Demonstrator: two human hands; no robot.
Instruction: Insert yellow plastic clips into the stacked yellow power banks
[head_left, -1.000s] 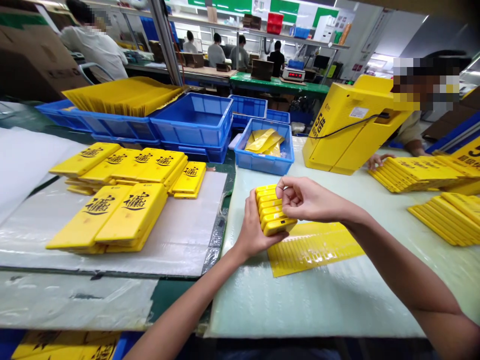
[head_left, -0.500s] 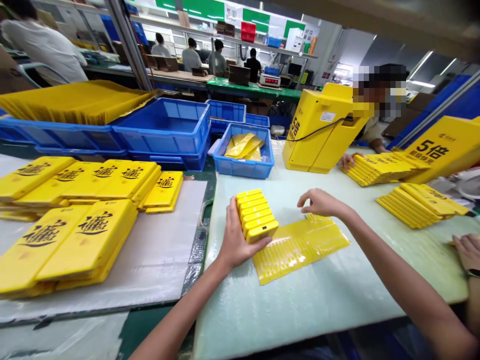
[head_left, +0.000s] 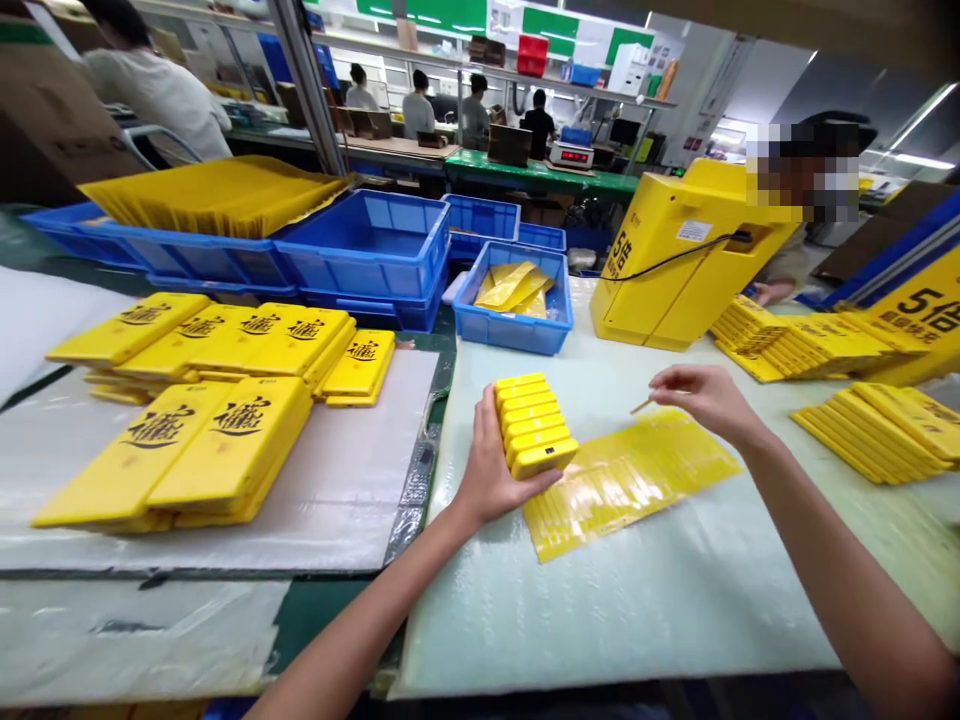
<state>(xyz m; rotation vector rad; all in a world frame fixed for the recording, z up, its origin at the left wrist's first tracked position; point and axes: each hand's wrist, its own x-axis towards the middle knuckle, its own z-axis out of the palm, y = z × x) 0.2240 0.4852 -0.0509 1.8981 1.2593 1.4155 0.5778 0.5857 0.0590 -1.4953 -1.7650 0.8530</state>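
My left hand (head_left: pixel 491 475) is closed around a stack of yellow power banks (head_left: pixel 531 415), tilted so that their narrow ends face me; one small dark port shows on the nearest. Under and beside the stack, a yellow sticker sheet (head_left: pixel 637 485) with many narrow strips lies on the table, its surface glossy. Just above the sheet's far edge, my right hand (head_left: pixel 701 395) pinches a thin yellowish strip (head_left: pixel 641 406) between finger and thumb. The strip is clear of the sheet and points toward the stack.
Piles of yellow power banks (head_left: pixel 225 430) with black lettering cover the left mat. Blue bins (head_left: pixel 514 325) stand behind, one holding yellow sheets. At right are a tall yellow box-shaped unit (head_left: pixel 660 260), more yellow stacks (head_left: pixel 874 430) and a co-worker.
My right hand has lifted off the sheet's far edge with a thin strip in its fingers. My left hand keeps the stack. The whole view has shifted, so things appear further right.
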